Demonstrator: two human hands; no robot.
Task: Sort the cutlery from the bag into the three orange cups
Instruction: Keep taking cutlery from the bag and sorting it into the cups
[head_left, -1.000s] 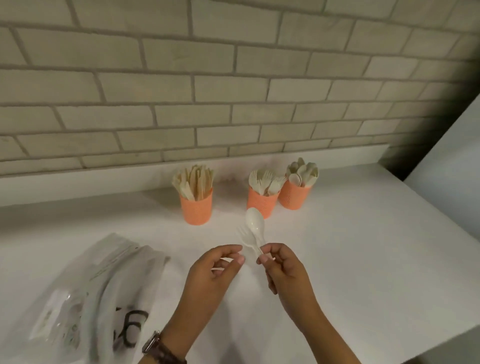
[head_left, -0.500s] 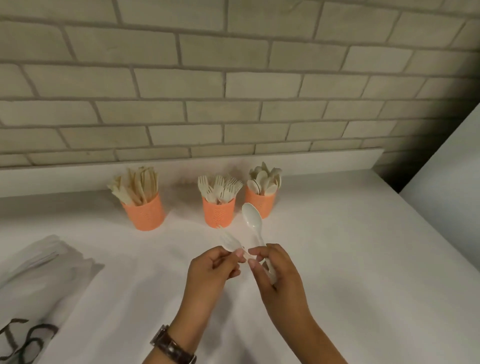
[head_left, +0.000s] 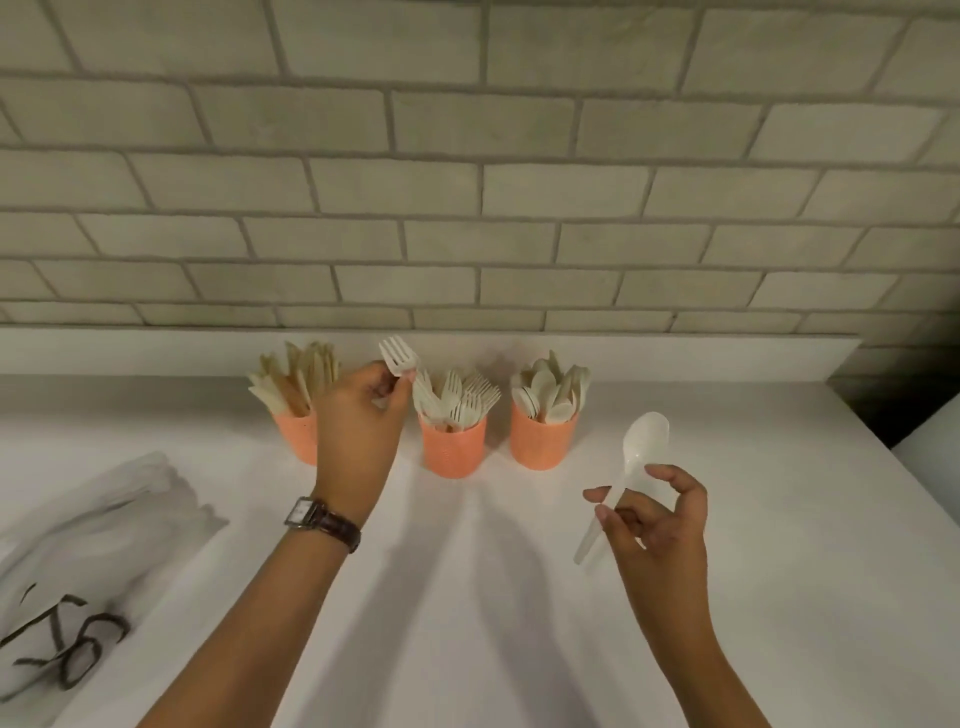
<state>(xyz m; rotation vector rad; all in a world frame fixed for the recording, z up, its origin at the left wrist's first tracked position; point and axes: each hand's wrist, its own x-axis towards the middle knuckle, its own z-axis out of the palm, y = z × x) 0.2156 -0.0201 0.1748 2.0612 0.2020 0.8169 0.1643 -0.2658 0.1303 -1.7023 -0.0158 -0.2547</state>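
White surface (head_left: 779, 597) against brick: our left hand (head_left: 358, 431) pinches a fork (head_left: 397, 356) beside the fork cup (head_left: 453, 447), right hand (head_left: 660, 519) pinches a spoon (head_left: 631, 467), presumably for the spoon cup (head_left: 543, 439).

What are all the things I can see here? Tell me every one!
orange cups: three, orange, in a row on the counter by the wall; knives left, forks middle, spoons right
fork: one, white, in the left hand above the cups
spoon: one, white, in the right hand
bag: one, clear with black marks, lying far left
counter: one, white
brick wall: one, grey-beige, behind
watch: one, brown strap, left wrist
left hand: holding fork
right hand: holding spoon
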